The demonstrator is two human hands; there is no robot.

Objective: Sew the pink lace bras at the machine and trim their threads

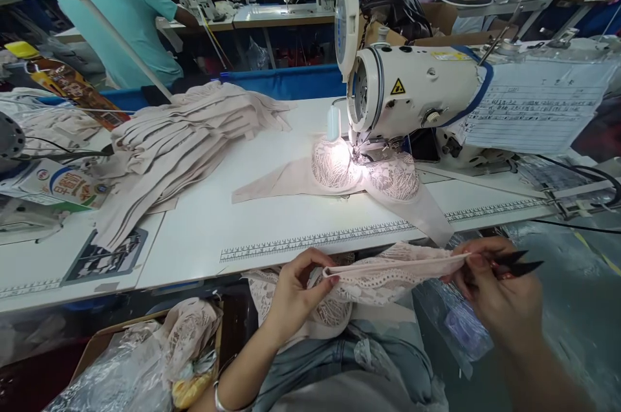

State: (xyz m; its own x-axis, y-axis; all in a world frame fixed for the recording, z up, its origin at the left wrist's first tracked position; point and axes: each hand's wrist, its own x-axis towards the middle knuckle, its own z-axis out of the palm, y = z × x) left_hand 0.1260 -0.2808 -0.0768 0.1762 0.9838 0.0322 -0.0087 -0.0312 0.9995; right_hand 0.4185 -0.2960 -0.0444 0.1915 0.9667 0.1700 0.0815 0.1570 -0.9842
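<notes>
Between my hands a pale pink lace bra piece (388,273) is stretched in front of the table edge. My left hand (303,289) pinches its left end between thumb and fingers. The right end sits in the fingertips of my right hand (499,295), which also holds small dark thread snips (521,262) with the blades pointing right. Behind them, a lace bra (339,169) lies under the lit needle area of a white sewing machine (412,88). More lace cups (334,312) rest on my lap, partly hidden by my left hand.
A stack of pale fabric strips (194,127) lies on the table's left, near a drink bottle (68,82) and a carton (53,182). A ruler strip (339,237) runs along the front edge. Below left stands a box of plastic and lace (140,360). A person (116,17) works beyond.
</notes>
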